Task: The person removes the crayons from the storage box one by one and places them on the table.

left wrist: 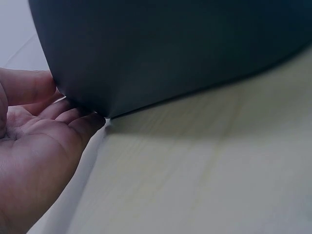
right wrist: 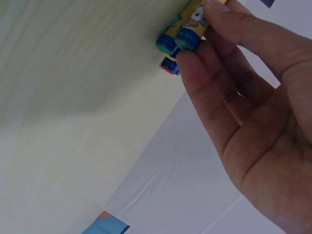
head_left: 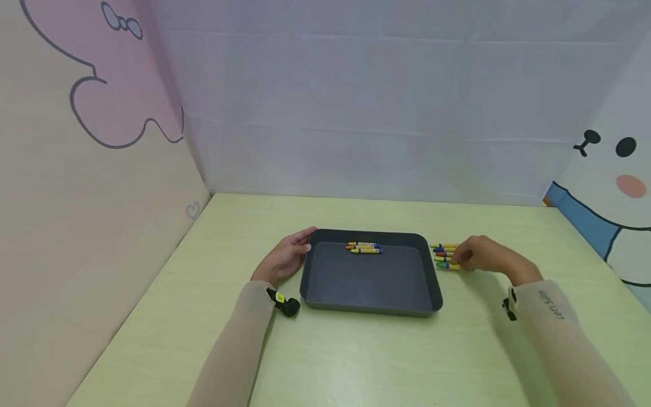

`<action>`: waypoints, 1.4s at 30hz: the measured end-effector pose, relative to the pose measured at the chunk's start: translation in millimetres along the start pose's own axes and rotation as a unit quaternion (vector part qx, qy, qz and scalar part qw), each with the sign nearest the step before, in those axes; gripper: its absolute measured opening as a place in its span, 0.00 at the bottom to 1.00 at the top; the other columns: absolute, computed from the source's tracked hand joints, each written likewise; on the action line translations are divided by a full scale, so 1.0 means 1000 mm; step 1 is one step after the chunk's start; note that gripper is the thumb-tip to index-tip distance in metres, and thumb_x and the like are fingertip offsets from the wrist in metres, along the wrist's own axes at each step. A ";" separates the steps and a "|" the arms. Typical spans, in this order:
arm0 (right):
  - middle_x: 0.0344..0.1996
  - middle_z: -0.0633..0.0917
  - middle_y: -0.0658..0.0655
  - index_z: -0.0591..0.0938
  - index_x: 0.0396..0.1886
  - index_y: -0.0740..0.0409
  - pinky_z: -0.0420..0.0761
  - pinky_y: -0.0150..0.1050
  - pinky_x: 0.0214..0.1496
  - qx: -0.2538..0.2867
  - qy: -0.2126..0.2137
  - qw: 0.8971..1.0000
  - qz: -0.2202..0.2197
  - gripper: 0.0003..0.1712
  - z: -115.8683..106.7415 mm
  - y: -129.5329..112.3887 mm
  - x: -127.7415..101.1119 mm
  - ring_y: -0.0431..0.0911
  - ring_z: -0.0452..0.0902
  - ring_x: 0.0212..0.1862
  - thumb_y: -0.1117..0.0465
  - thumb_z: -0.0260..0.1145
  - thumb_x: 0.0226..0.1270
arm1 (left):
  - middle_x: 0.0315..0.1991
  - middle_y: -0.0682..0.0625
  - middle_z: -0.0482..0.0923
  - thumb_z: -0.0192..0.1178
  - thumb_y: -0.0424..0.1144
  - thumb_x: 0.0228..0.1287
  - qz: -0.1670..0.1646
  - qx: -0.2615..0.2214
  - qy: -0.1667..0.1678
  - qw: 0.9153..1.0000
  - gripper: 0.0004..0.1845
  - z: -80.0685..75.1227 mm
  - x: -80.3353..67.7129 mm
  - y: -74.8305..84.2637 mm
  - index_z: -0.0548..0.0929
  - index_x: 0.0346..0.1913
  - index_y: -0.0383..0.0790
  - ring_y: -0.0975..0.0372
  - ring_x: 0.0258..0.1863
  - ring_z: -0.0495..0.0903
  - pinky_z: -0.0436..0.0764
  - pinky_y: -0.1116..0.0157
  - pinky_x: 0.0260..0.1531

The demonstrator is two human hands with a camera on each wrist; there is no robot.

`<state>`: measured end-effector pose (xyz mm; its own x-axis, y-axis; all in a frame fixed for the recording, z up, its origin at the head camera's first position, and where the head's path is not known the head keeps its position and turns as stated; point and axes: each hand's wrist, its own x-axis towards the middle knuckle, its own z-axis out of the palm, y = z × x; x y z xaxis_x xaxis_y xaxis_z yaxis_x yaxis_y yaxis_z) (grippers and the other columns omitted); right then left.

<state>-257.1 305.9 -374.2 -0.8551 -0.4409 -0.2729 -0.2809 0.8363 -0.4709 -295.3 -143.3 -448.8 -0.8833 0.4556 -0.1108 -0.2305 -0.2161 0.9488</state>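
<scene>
A dark grey rectangular tray (head_left: 371,285) lies on the table, with three crayons (head_left: 366,251) side by side near its far edge. My left hand (head_left: 282,259) holds the tray's left side. In the left wrist view its thumb (left wrist: 31,87) touches the tray wall and the other fingertips meet the bottom edge. Right of the tray, several crayons (head_left: 445,254) lie in a row. Above their right ends, my right hand (head_left: 480,254) pinches a green-ended crayon (right wrist: 192,31) between thumb and fingers. Other crayons are right beside it, partly hidden by the hand.
The pale wooden table (head_left: 346,362) meets a white sheet (head_left: 376,135) at its back edge. Printed cartoon panels stand at the left (head_left: 127,102) and right (head_left: 620,192). A black wrist camera (head_left: 290,307) sits close to the tray's left front side.
</scene>
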 end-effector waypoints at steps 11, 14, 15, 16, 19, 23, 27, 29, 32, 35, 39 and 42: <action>0.35 0.86 0.57 0.86 0.40 0.65 0.78 0.39 0.35 -0.006 0.006 1.000 -0.008 0.11 0.007 0.002 0.000 0.42 0.77 0.34 0.74 0.65 0.57 | 0.78 0.47 0.36 0.39 0.20 0.70 -0.006 0.005 0.000 1.000 0.32 -0.001 0.001 0.000 0.51 0.75 0.35 0.59 0.77 0.34 0.49 0.58 0.72; 0.33 0.85 0.56 0.86 0.39 0.65 0.77 0.38 0.34 -0.006 0.012 1.000 -0.006 0.10 0.008 0.003 0.000 0.42 0.75 0.33 0.73 0.66 0.56 | 0.78 0.47 0.36 0.39 0.20 0.70 -0.006 0.003 -0.001 1.000 0.32 -0.001 0.001 0.000 0.51 0.75 0.35 0.59 0.77 0.35 0.49 0.58 0.72; 0.33 0.85 0.56 0.86 0.39 0.65 0.77 0.38 0.34 -0.005 0.014 1.000 -0.004 0.10 0.009 0.004 0.001 0.41 0.75 0.33 0.73 0.67 0.56 | 0.78 0.47 0.36 0.39 0.20 0.70 -0.005 0.003 -0.001 1.000 0.32 -0.001 0.001 0.001 0.51 0.75 0.35 0.59 0.77 0.34 0.48 0.57 0.73; 0.33 0.85 0.55 0.86 0.39 0.65 0.77 0.38 0.35 -0.004 0.016 1.000 -0.003 0.10 0.009 0.004 0.001 0.41 0.75 0.33 0.73 0.67 0.56 | 0.78 0.46 0.36 0.39 0.20 0.70 -0.004 0.002 -0.003 1.000 0.32 -0.001 0.001 0.000 0.51 0.75 0.34 0.58 0.77 0.34 0.48 0.57 0.73; 0.33 0.85 0.56 0.86 0.38 0.65 0.77 0.38 0.35 -0.003 0.021 1.000 -0.003 0.10 0.010 0.005 0.001 0.41 0.75 0.33 0.73 0.68 0.55 | 0.78 0.46 0.35 0.39 0.19 0.70 -0.001 0.005 -0.004 1.000 0.32 -0.001 0.001 0.000 0.50 0.75 0.34 0.58 0.77 0.33 0.47 0.57 0.73; 0.33 0.85 0.57 0.86 0.37 0.65 0.77 0.37 0.34 -0.007 0.024 1.000 -0.003 0.09 0.011 0.006 0.001 0.41 0.75 0.33 0.73 0.68 0.55 | 0.78 0.46 0.36 0.39 0.19 0.70 -0.003 0.005 -0.005 1.000 0.32 -0.001 0.002 0.000 0.50 0.76 0.34 0.58 0.77 0.35 0.51 0.60 0.72; 0.32 0.85 0.56 0.86 0.37 0.65 0.76 0.37 0.34 -0.010 0.026 1.000 0.000 0.09 0.011 0.004 0.001 0.41 0.75 0.33 0.72 0.68 0.54 | 0.78 0.45 0.38 0.40 0.20 0.70 -0.003 0.005 -0.008 1.000 0.32 -0.001 0.002 0.000 0.49 0.76 0.34 0.57 0.77 0.41 0.60 0.64 0.68; 0.32 0.85 0.56 0.85 0.37 0.65 0.77 0.37 0.34 -0.009 0.024 1.000 0.001 0.08 0.011 0.004 0.001 0.42 0.75 0.33 0.72 0.69 0.54 | 0.78 0.45 0.38 0.40 0.20 0.71 -0.003 0.005 -0.010 1.000 0.32 0.000 0.002 0.000 0.49 0.76 0.35 0.56 0.77 0.40 0.61 0.66 0.66; 0.32 0.85 0.56 0.85 0.36 0.65 0.77 0.37 0.34 -0.010 0.021 1.000 0.000 0.08 0.009 0.002 0.001 0.42 0.75 0.33 0.71 0.69 0.55 | 0.78 0.46 0.36 0.39 0.20 0.71 -0.004 0.009 -0.010 1.000 0.32 0.000 0.002 0.000 0.48 0.76 0.34 0.57 0.77 0.36 0.59 0.66 0.67; 0.32 0.85 0.55 0.85 0.37 0.64 0.77 0.38 0.34 -0.010 0.017 1.000 0.000 0.08 0.008 0.000 0.001 0.41 0.76 0.33 0.71 0.68 0.56 | 0.78 0.46 0.36 0.39 0.20 0.71 -0.005 0.013 -0.008 1.000 0.32 -0.001 0.003 0.000 0.49 0.76 0.34 0.58 0.77 0.34 0.58 0.65 0.67; 0.33 0.85 0.54 0.85 0.38 0.63 0.78 0.39 0.35 -0.008 0.013 1.000 0.000 0.08 0.004 -0.002 0.002 0.41 0.76 0.33 0.70 0.67 0.58 | 0.78 0.46 0.37 0.40 0.20 0.71 -0.009 0.010 -0.004 1.000 0.32 -0.001 0.004 0.000 0.49 0.76 0.35 0.58 0.77 0.38 0.61 0.67 0.65; 0.33 0.85 0.54 0.86 0.38 0.63 0.78 0.40 0.36 -0.015 0.013 1.000 -0.004 0.07 0.001 -0.005 0.004 0.42 0.76 0.33 0.69 0.67 0.59 | 0.78 0.46 0.38 0.40 0.20 0.71 -0.010 0.009 -0.004 1.000 0.32 -0.001 0.004 0.000 0.50 0.76 0.35 0.57 0.77 0.39 0.64 0.70 0.62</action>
<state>-259.1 299.7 -374.1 -0.8634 -0.4396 -0.2476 -0.3007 0.8424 -0.4471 -299.1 -143.0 -449.4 -0.8754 0.4661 -0.1280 -0.2411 -0.1917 0.9514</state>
